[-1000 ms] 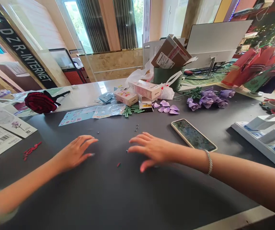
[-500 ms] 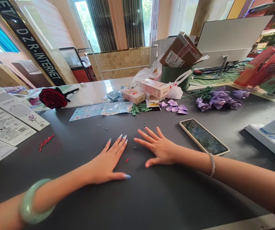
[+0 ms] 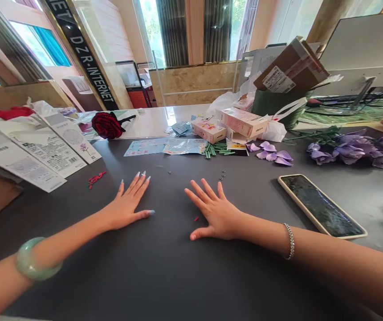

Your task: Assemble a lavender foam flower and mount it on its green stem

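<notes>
My left hand (image 3: 126, 203) lies flat on the dark table, fingers stretched and thumb out, with nothing in it. Facing it, my right hand (image 3: 216, 211) has its fingers spread, palm down at the tabletop, also holding nothing. A tiny red piece (image 3: 196, 219) sits between the thumb and index finger of my right hand. Beyond its fingertips are several tiny dark bits (image 3: 222, 175), and a single bit (image 3: 169, 172) lies farther left. To the left of my left fingers is a small pile of red pieces (image 3: 96, 179).
A phone (image 3: 321, 205) lies right of my right hand. Along the back are green sticks (image 3: 211, 150), purple petals (image 3: 273, 156), purple flowers (image 3: 352, 149), small boxes (image 3: 245, 121), blue packets (image 3: 185, 146) and a dark red rose (image 3: 107, 125). Folded white printed cardboard (image 3: 54, 147) stands left.
The view has turned left. My hands are farther apart, and my right hand has shifted left over the table, bringing the red piece beside its thumb. A small grey bit between the hands no longer shows.
</notes>
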The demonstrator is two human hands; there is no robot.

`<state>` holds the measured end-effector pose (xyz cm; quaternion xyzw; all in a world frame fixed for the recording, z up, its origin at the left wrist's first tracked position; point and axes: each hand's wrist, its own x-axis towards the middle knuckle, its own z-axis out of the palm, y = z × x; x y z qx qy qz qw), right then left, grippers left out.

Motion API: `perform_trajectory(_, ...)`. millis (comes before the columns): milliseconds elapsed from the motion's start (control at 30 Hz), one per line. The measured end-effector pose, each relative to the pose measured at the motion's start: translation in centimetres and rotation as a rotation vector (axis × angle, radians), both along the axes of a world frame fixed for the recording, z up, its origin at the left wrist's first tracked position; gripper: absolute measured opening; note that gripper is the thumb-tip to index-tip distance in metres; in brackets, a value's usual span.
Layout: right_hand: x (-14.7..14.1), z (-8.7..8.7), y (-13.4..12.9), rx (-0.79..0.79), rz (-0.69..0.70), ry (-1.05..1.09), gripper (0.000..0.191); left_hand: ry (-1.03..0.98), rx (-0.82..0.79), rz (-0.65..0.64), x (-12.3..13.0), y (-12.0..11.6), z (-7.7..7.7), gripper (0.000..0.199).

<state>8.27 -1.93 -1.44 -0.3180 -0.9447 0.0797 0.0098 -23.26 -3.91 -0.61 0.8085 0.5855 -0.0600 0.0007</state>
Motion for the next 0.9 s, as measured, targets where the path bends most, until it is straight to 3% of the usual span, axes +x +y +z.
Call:
perform_trajectory(200,-2.9,-0.1,0.5,0.005,-0.09,-0.016,0.101,0.082,0.093,0.256,-6.1,-0.6,0.0,0.094)
perform_trajectory(433,-3.9,0.1,2.9,0.051,-0.314,-0.037,0.088,0.153,0.084,0.441,-10.4,0.1,1.6,0.088)
perform_trajectory(700,-1.2,0.3,6.4,0.065,-0.687,-0.07,0.08,0.14,0.006,0.516,-13.8,3.8,1.6,0.084)
perform_trajectory(900,1.0,-0.5,7.7,0.013,-0.686,-0.057,0.077,0.103,-0.038,0.562,-14.3,6.0,1.0,0.08)
